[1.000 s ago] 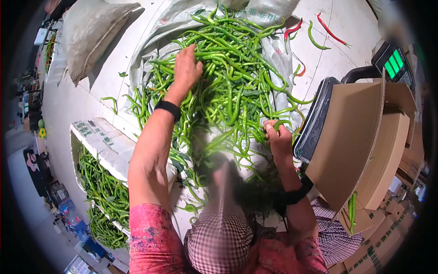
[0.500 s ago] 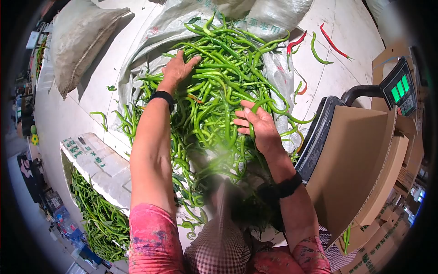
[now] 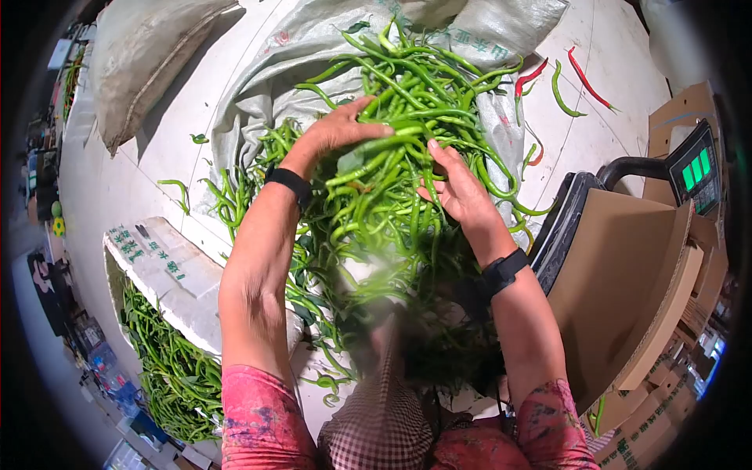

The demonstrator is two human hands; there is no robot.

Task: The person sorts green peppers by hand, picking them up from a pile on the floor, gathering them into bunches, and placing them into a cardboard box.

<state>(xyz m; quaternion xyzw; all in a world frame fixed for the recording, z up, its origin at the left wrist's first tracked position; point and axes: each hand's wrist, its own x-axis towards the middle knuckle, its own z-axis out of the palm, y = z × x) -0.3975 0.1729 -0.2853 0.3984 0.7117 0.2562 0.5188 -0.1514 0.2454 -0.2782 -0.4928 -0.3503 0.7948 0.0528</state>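
Observation:
Long green peppers (image 3: 407, 86) lie heaped on an opened white woven sack (image 3: 254, 102) on the floor. At the upper left of the heap, my left hand (image 3: 337, 131) has its thumb and fingers spread over the peppers and touches them. My right hand (image 3: 460, 188) is at the right side of the heap, fingers apart and palm turned inward, against some peppers. Both wrists wear dark bands. The lower part of the heap is blurred and shaded.
A white foam box (image 3: 176, 274) of green peppers stands at the left, below a full sack (image 3: 149, 59). To the right are an open cardboard box (image 3: 619, 266) and a scale display (image 3: 695, 168). Red peppers (image 3: 587, 81) and a green one (image 3: 561, 92) lie at the upper right.
My left hand has moved right and slightly down over the heap. My right hand has shifted slightly right, its fingers now higher. Peppers between the hands have shifted, and the whole view has moved slightly.

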